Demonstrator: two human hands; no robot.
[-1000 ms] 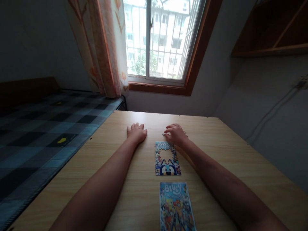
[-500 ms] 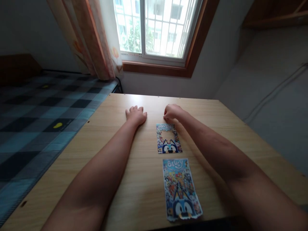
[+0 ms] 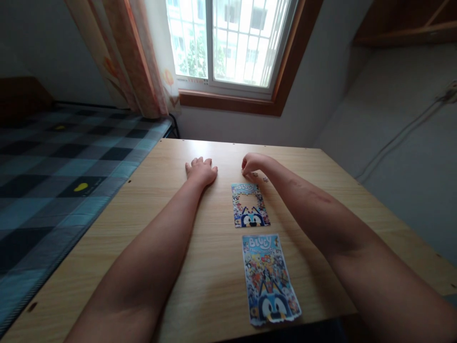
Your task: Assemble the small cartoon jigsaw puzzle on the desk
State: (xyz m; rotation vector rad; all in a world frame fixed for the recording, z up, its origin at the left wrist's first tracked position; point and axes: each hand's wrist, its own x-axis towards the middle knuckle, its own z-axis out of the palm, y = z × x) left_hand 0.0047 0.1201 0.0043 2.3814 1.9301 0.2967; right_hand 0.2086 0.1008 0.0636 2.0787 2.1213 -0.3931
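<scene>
My left hand (image 3: 202, 171) lies flat on the wooden table (image 3: 200, 228), fingers spread, holding nothing. To its right, my right hand (image 3: 253, 163) is closed in a pinch, its fingertips down at the tabletop; whatever they hold is hidden. Two small puzzle pieces, one a loose piece (image 3: 265, 179) and the other a piece (image 3: 255, 175), lie beside and under that hand. Just nearer to me is a partly assembled Bluey jigsaw puzzle (image 3: 253, 220), with a gap in its middle showing bare wood. Below it lies a larger Bluey picture sheet (image 3: 271, 290) with a ragged bottom edge.
A bed with a checked cover (image 3: 89, 157) stands along the table's left side. Beyond the table's far edge are a window (image 3: 243, 47) and a curtain (image 3: 132, 62). A cable (image 3: 400, 136) runs along the right wall, under a wooden shelf (image 3: 407, 35).
My right hand and forearm have lifted and shifted slightly, and the loose puzzle pieces beside them now show. My left hand stays in place. The view has turned a little.
</scene>
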